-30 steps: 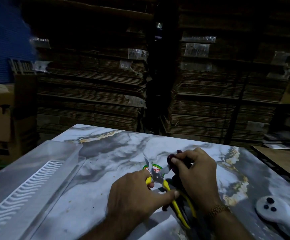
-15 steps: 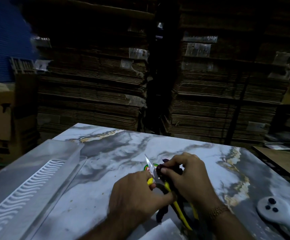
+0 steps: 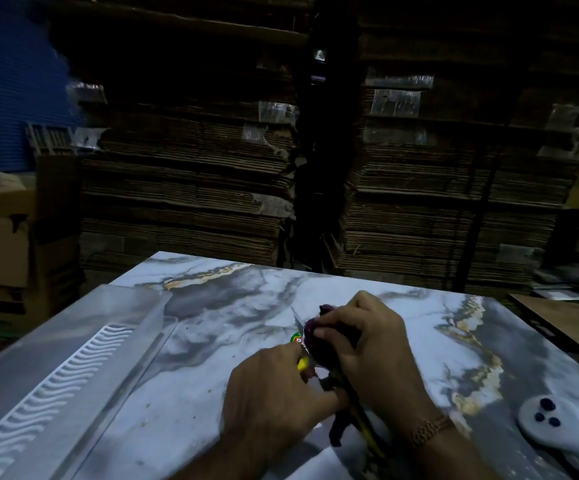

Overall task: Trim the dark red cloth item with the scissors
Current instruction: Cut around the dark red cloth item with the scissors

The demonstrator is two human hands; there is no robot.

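Setting: we look down from a head-worn camera at a marble-patterned table (image 3: 232,306), dimly lit, with tall stacks of flattened cardboard (image 3: 191,174) behind it at 12 o'clock.
Dark red cloth item (image 3: 319,344): it sits just below the middle of our view, bunched up between the two hands above the tabletop; a dark strip of it hangs down towards 6 o'clock.
Right hand (image 3: 374,351): its fingers curl over the top of the cloth and pinch it, fingertips pressed together on the fabric. A gold-coloured bracelet (image 3: 431,429) circles the wrist.
Left hand (image 3: 270,396): its fingers are curled round the yellow handle of the scissors; how each finger lies we cannot tell, as the back of the hand hides them.
Scissors (image 3: 300,329): the metal blades point up towards 11 o'clock, touching the left edge of the cloth. We cannot tell how far apart the blades stand.
Left of table: a clear plastic tray (image 3: 56,368) with a white wavy pattern lies at 8 o'clock.
Right of table: a white object with three dark dots (image 3: 558,431) rests at 4 o'clock.
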